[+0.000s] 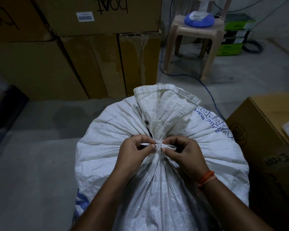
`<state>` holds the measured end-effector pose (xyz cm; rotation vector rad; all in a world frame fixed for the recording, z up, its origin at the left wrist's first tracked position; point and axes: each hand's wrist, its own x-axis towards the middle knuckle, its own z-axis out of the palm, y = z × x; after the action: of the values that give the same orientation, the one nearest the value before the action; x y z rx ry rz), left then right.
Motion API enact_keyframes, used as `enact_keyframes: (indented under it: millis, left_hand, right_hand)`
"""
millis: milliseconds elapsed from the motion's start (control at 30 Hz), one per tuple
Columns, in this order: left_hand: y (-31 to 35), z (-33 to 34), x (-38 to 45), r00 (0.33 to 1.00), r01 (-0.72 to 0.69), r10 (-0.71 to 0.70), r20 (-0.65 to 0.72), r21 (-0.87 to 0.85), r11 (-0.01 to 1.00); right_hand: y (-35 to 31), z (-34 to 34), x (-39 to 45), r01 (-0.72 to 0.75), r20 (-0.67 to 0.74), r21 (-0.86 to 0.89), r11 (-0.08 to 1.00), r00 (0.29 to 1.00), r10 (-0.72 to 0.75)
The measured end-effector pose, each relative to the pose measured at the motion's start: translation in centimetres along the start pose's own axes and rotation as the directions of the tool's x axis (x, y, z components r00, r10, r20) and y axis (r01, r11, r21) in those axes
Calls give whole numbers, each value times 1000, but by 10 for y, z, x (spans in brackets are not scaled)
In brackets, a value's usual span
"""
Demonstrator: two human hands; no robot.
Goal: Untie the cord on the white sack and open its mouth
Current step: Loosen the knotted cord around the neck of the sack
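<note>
Standing on the grey floor [32, 164], the white sack [107, 155] filled the lower middle of the view, and its bottom was cut off by the lower edge. The blue print [212, 124] on its right side was only partly readable, because folds covered most of the letters. The knot itself was hard to make out between the fingertips.

The sack stood upright, with its long axis running from the person toward the stacked cardboard boxes [90, 64]. Its gathered neck pointed up and away, and the loose mouth [165, 100] above the tie fanned out, still closed by the white cord [158, 145]. A small metal eyelet [147, 121] sat just under the fan.

The left hand [133, 152] was narrowly closed and pinched the left end of the cord between thumb and forefinger. The right hand [183, 152], with an orange thread band [206, 178] at the wrist, pinched the cord's loop on the right side in the same way. Both hands rested against the neck.

Another cardboard box [265, 139] stood just beside the sack on the right, partly cut off.
</note>
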<state>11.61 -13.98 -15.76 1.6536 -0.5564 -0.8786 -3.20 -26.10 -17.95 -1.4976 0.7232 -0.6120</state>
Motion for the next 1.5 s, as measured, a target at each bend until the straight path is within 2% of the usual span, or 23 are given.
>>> enact_keyframes:
  millis: [867,1167,1367,1500]
  left_hand:
    - [-4,-10,4,1000,-1,-1,-18,-96,995]
    - [-6,-5,5,1000,-13,12,-3,-41,999]
    - [-2,-13,4,1000,3,-6,-30,-111,994]
    - [-1,-8,3,1000,-12,13,0,-46,999]
  right_hand:
    - [-6,3,0,-13,-3,47,999,1000,13]
    - [-8,2,-1,-1,-1,22,1000,1000,1]
    - [-8,2,0,-7,-7,12,1000,1000,7]
    - [-7,2,0,-7,-12,11,1000,1000,7]
